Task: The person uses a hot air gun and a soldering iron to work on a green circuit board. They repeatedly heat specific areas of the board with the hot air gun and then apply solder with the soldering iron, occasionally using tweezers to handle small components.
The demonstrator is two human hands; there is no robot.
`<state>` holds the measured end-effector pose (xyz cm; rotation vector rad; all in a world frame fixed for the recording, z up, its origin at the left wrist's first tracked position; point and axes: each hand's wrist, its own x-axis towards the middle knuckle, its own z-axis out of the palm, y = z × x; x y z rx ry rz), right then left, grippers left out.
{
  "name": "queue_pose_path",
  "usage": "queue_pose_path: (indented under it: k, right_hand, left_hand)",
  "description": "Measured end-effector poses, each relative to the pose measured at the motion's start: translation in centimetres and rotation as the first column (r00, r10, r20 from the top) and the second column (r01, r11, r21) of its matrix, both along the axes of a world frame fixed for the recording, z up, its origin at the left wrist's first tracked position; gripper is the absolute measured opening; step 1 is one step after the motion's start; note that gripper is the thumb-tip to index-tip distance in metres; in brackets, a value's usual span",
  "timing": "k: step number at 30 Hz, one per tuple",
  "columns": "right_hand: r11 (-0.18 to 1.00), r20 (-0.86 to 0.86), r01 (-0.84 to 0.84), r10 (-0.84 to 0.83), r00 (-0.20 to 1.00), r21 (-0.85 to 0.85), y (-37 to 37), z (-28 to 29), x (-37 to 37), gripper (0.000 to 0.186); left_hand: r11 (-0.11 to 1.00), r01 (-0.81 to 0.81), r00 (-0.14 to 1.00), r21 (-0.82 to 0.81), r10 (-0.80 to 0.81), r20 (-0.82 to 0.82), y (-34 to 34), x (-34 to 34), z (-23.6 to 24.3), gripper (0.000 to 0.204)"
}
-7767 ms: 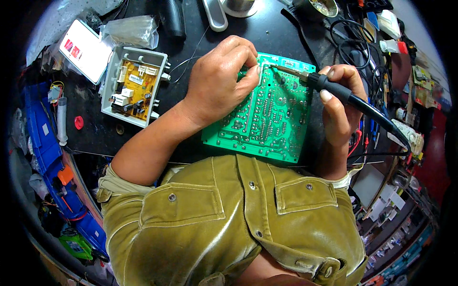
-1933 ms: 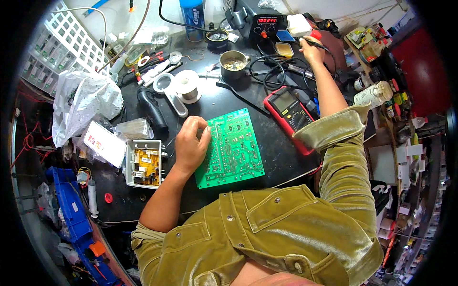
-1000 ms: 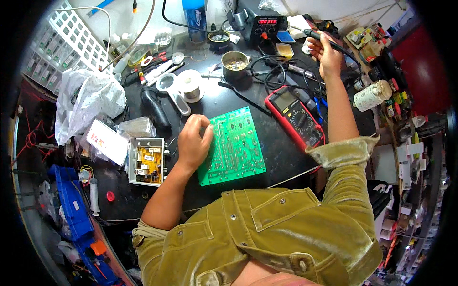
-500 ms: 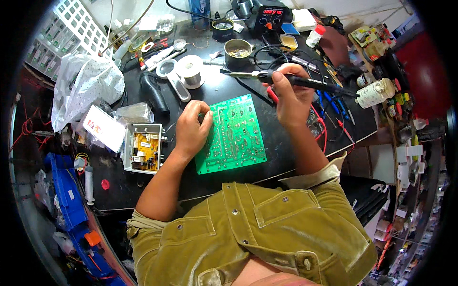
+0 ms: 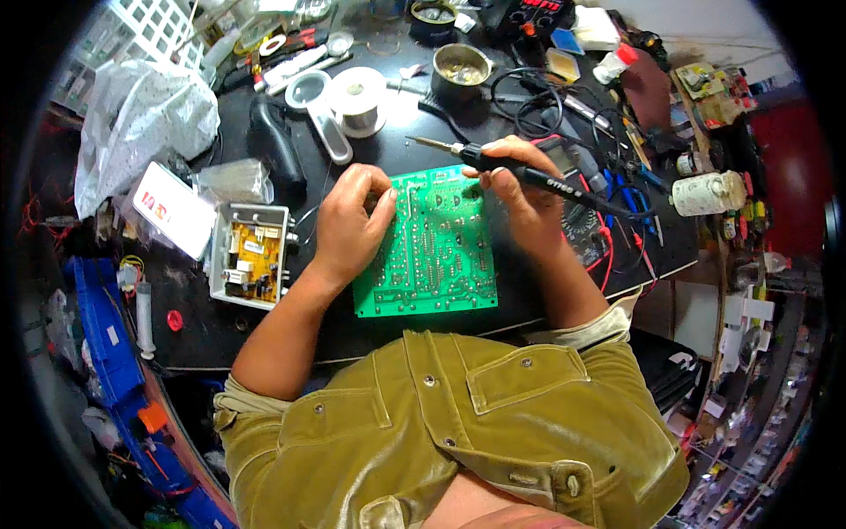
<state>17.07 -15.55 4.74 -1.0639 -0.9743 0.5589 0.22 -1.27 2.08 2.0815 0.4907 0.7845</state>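
A green circuit board [image 5: 423,278] lies on the dark bench, its solder joints facing up. My left hand [image 5: 351,219] is closed at its upper left edge, fingers curled under and thumb along the board. What lies inside those fingers is hidden. In my right hand [image 5: 527,201] is a soldering iron [image 5: 474,157], gripped by its black handle like a pen. Its bare metal tip points left, over the bench just beyond the board's far edge and apart from it. My right fingers are above the board's upper right corner.
A white solder spool [image 5: 357,104] and a magnifying glass [image 5: 330,130] stand beyond the board, near a metal cup [image 5: 460,72]. Left is a grey box [image 5: 284,269] with a yellow board inside. A multimeter [image 5: 583,231], blue-handled pliers [image 5: 627,198] and a white jar [image 5: 707,194] lie right.
My right hand has come down and nearer with the soldering iron, toward the board's upper right corner. The left hand stays at the board's left edge. The view has shifted slightly.
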Motion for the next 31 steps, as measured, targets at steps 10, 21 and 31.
queue_pose_path:
  k: [10, 21, 31]
  right_hand:
    - [0.957, 0.029, 0.208, -0.219, 0.975, 0.200, -0.6, -1.3, 0.9, 0.015]
    - [0.965, 0.252, 0.251, -0.226, 0.941, -0.071, -0.5, -0.8, -0.5, 0.013]
    - [0.973, 0.202, 0.212, -0.190, 0.961, -0.092, -0.3, -0.8, -0.7, 0.012]
  left_hand:
    - [1.000, 0.017, 0.999, -0.009, -0.017, -0.031, 0.3, -0.3, -0.4, 0.008]
    - [1.000, 0.004, 1.000, -0.020, -0.003, 0.017, 0.3, -0.1, -1.0, 0.012]
    - [0.999, 0.033, 0.999, 0.034, -0.033, -0.017, 0.5, -0.3, -0.8, 0.007]
